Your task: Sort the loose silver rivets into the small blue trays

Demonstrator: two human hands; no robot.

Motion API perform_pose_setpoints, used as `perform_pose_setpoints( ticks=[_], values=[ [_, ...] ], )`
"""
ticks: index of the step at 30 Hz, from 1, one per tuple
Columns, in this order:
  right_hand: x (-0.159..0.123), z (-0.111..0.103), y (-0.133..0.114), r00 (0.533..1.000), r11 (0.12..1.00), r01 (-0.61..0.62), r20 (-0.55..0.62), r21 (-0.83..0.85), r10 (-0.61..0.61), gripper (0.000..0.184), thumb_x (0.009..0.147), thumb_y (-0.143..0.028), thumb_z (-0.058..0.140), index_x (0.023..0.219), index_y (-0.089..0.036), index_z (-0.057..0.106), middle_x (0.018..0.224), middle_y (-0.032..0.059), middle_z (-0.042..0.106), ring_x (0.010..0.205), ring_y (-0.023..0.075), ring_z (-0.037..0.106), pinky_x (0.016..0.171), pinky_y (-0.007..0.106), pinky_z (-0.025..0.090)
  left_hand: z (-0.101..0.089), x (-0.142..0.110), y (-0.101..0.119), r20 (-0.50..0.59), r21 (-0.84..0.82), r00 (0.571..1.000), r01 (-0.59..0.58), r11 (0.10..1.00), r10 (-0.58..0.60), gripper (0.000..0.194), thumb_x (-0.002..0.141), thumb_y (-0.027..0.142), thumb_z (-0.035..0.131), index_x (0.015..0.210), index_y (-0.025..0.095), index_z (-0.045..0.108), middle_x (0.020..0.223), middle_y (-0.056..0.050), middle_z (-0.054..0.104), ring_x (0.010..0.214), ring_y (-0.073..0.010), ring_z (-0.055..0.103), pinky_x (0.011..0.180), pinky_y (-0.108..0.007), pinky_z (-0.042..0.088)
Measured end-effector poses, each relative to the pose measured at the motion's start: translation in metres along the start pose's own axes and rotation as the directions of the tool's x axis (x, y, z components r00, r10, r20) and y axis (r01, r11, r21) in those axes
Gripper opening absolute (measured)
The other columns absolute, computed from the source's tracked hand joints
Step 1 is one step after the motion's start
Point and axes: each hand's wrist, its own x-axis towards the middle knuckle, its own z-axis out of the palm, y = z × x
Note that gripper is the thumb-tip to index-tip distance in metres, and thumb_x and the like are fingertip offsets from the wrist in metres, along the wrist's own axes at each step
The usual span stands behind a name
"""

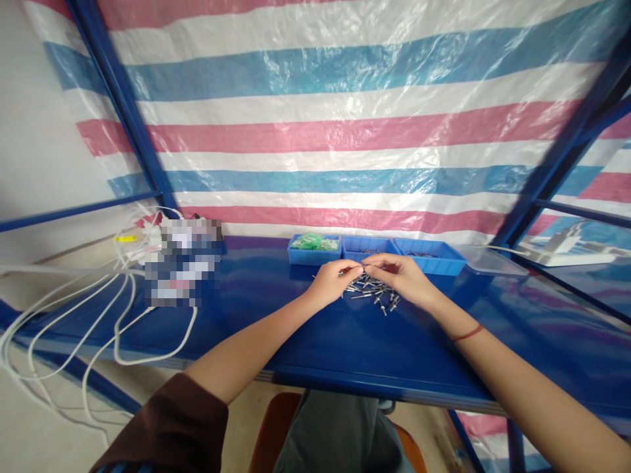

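Note:
My left hand [336,281] and my right hand [401,279] meet fingertip to fingertip over the blue table. Both are closed in a pinch, and a tiny dark piece shows between their tips, too small to name. Under and between them lies a loose pile of silvery pop rivets [367,289], thin pins with thicker heads, pointing in various directions. Part of the pile is covered by my fingers. Just behind my hands stands a blue middle bin [352,246] with a few small metal pieces inside.
Beside it are a left blue bin [310,256] with green and white pieces and a right blue bin [441,265] with some metal parts. A clear plastic lid [495,261] lies to the right. White cables [131,309] loop over the table's left end near a blurred-out pile.

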Motion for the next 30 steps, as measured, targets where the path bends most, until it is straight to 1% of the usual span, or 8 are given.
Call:
perform_pose_setpoints(
  ticks=[4,9,13,17,20,26,28,30],
  values=[
    [0.001,0.002,-0.001,0.999,0.999,-0.001,-0.038,0.047,0.002,0.032,0.07,-0.044,0.066,0.087,-0.017,0.067,0.081,0.006,0.068,0.076,0.0179,0.061,0.072,0.032,0.048,0.002,0.001,-0.003,0.002,-0.155,0.999,0.033,0.987,-0.033,0.031,0.084,0.037,0.05,0.094,0.014,0.067,0.09,-0.004,0.069,0.084,-0.0175,0.061,0.077,-0.027,0.045],
    [0.0,0.002,-0.005,0.996,0.998,0.058,-0.065,0.001,-0.057,0.031,0.071,-0.044,0.064,0.084,-0.017,0.066,0.076,0.0042,0.065,0.069,0.0155,0.057,0.066,0.03,0.046,0.005,0.002,-0.004,0.009,-0.226,0.998,0.066,0.972,-0.066,0.032,0.081,0.039,0.052,0.094,0.013,0.067,0.091,-0.007,0.069,0.083,-0.0187,0.061,0.077,-0.029,0.046],
    [0.002,0.002,-0.002,0.996,0.998,0.053,-0.075,-0.031,-0.055,0.03,0.073,-0.045,0.062,0.081,-0.017,0.065,0.071,0.0031,0.062,0.065,0.0146,0.055,0.063,0.029,0.044,0.007,0.003,-0.002,-0.068,-0.304,0.991,0.089,0.948,-0.115,0.027,0.077,0.035,0.059,0.091,0.013,0.066,0.09,-0.008,0.069,0.083,-0.0187,0.062,0.078,-0.03,0.047],
    [0.004,0.004,0.005,0.994,0.997,-0.027,-0.102,0.072,0.035,0.032,0.071,-0.047,0.064,0.081,-0.017,0.061,0.067,0.0024,0.061,0.063,0.0145,0.055,0.061,0.029,0.043,0.007,0.004,-0.001,-0.158,-0.391,0.979,0.057,0.919,-0.128,0.023,0.073,0.032,0.063,0.086,0.013,0.065,0.086,-0.007,0.068,0.081,-0.0175,0.062,0.078,-0.031,0.048],
    [0.003,0.008,0.005,0.994,0.988,-0.067,-0.072,0.139,0.077,0.034,0.07,-0.048,0.064,0.082,-0.017,0.06,0.066,0.0015,0.059,0.062,0.0135,0.054,0.058,0.027,0.042,0.006,0.003,0.001,-0.205,-0.392,0.973,0.017,0.92,-0.106,0.022,0.075,0.033,0.062,0.085,0.014,0.065,0.085,-0.006,0.067,0.08,-0.0167,0.062,0.077,-0.03,0.048],
    [0.001,0.015,0.0,0.998,0.976,-0.07,0.009,0.207,0.07,0.032,0.079,-0.049,0.054,0.078,-0.017,0.06,0.068,0.0014,0.058,0.062,0.0116,0.052,0.057,0.024,0.042,0.003,0.001,0.01,-0.253,-0.376,0.966,-0.057,0.925,-0.044,0.022,0.078,0.034,0.059,0.087,0.014,0.065,0.086,-0.005,0.067,0.081,-0.016,0.061,0.076,-0.028,0.048],
    [0.002,0.015,0.001,0.996,0.973,-0.075,-0.023,0.22,0.082,0.032,0.078,-0.048,0.056,0.079,-0.017,0.061,0.069,0.0019,0.059,0.063,0.012,0.054,0.058,0.025,0.043,0.003,0.001,0.01,-0.257,-0.359,0.966,-0.063,0.931,-0.033,0.022,0.078,0.034,0.059,0.088,0.015,0.066,0.089,-0.005,0.067,0.082,-0.0163,0.061,0.077,-0.028,0.047],
    [0.003,0.013,0.004,0.99,0.974,-0.054,-0.113,0.22,0.08,0.031,0.074,-0.047,0.06,0.082,-0.017,0.061,0.071,0.0022,0.061,0.065,0.013,0.056,0.061,0.026,0.045,0.003,0.002,0.008,-0.257,-0.339,0.966,-0.052,0.939,-0.039,0.022,0.078,0.033,0.059,0.09,0.016,0.066,0.092,-0.005,0.068,0.085,-0.0166,0.061,0.078,-0.028,0.047]
  ],
)
